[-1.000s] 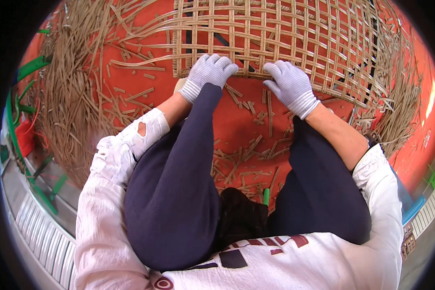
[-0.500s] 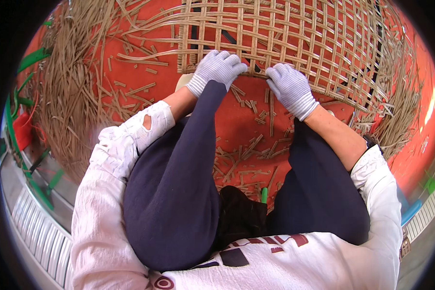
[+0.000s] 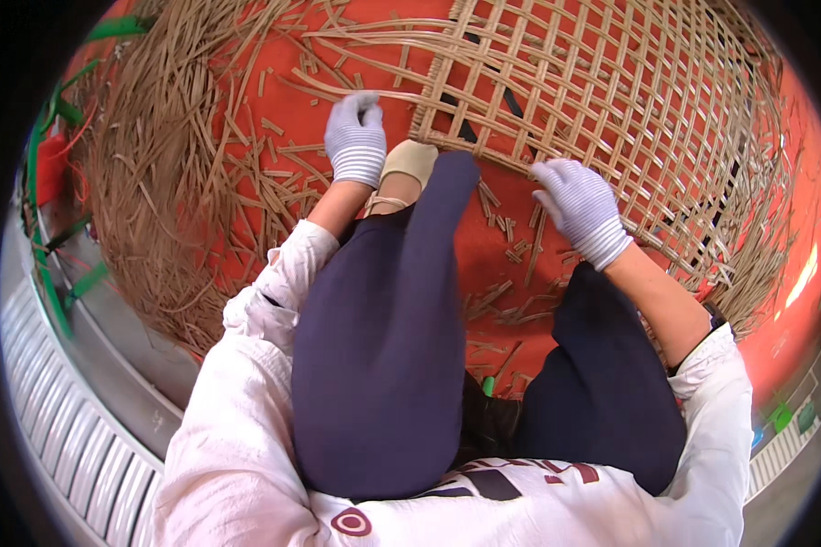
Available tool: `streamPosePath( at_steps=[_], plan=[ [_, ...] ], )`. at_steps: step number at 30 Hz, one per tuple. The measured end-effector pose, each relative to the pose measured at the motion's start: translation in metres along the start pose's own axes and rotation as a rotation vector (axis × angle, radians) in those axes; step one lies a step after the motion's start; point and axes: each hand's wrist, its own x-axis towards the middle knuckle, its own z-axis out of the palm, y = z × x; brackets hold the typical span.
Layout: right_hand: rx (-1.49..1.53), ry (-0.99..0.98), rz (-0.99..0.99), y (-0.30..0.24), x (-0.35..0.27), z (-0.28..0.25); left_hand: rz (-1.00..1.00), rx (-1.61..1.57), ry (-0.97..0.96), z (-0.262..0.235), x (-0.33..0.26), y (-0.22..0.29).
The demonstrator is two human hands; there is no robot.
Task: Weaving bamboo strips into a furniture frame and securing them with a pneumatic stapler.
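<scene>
Head view: a panel [image 3: 602,100] is seen at upper right, lying slanted on a red sheet [image 3: 474,242]. It is woven from tan, glossy strands laid in narrow bands, with squarish gaps and a thicker, bound near edge. Loose strands [image 3: 383,36] are left trailing from its left side. The left hand [image 3: 354,141], gloved, is held curled beside the lowest strand; whether it is pinched cannot be told. The right hand [image 3: 582,205] is bent, its fingertips placed at the near edge; its grip cannot be told.
</scene>
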Motion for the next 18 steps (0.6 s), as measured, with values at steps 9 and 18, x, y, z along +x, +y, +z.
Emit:
streamPosePath(
  at_steps=[9, 18],
  plan=[
    [-0.511, -0.102, 0.027, -0.028, 0.059, 0.055, -0.248, -0.159, -0.766, 0.016, 0.01, -0.025],
    [-0.227, 0.031, 0.059, -0.034, 0.071, -0.046, -0.101, -0.418, -0.761, -0.03, 0.031, 0.04]
  ],
)
